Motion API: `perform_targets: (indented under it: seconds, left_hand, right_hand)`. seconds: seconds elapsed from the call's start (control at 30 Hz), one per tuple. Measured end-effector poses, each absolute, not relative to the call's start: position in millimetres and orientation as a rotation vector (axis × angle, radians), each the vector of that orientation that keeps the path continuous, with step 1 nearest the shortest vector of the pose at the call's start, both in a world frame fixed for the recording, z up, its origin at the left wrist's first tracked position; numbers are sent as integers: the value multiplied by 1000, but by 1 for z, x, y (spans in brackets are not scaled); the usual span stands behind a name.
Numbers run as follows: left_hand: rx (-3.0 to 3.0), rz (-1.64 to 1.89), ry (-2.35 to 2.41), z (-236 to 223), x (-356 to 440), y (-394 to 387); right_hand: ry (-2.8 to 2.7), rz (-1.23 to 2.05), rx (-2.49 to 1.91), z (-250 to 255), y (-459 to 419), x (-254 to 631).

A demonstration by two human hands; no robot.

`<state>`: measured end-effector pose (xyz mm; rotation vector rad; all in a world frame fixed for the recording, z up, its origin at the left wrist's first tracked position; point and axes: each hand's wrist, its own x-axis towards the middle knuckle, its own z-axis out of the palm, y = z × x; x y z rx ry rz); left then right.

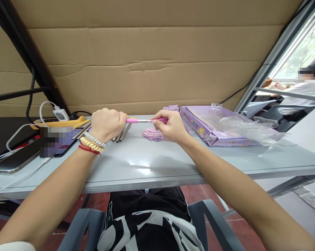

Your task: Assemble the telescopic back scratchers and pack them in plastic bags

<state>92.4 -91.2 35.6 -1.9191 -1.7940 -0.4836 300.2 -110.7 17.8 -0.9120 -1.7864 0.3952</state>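
Between my two hands, above the desk, is a thin pink rod (132,120) with a silver metal middle section, held roughly level. My left hand (107,123) is closed in a fist around its pink left end. With bent fingers, my right hand (170,124) pinches the other end, where a darker pink part shows; the fingers partly hide it. Several silver metal tubes (125,133) lie beside my left hand. Just under my right hand is a pink and purple patterned piece (152,134), with another purple piece (171,107) behind.
A purple printed box (211,137) with clear plastic wrapping (253,130) lies right. Left are a phone (18,158), another dark device, a yellow object (55,123), and a white charger (61,113) with cables. Cardboard (152,45) walls the back. A person sits far right.
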Motion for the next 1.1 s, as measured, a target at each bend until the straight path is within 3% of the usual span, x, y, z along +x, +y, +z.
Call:
perform_targets:
  seconds: [0.2,0.43,0.63,1.1]
  left_hand:
    - [-2115,-360,-1650,26,91,-81]
    - [-2526,-629,-1407,18,83,-73]
    - [-2741,-573,-1247,11,84,-70]
    - [-2613,-462,-1486,9,76,-58]
  right_hand:
    - [-1847,385,-960,7,-99,303]
    - [-1797,458,-1016,3,-84,317]
    - [-1787,348,-1078,1,-75,324]
    - [-2032,-26,-1275,-3,-70,328]
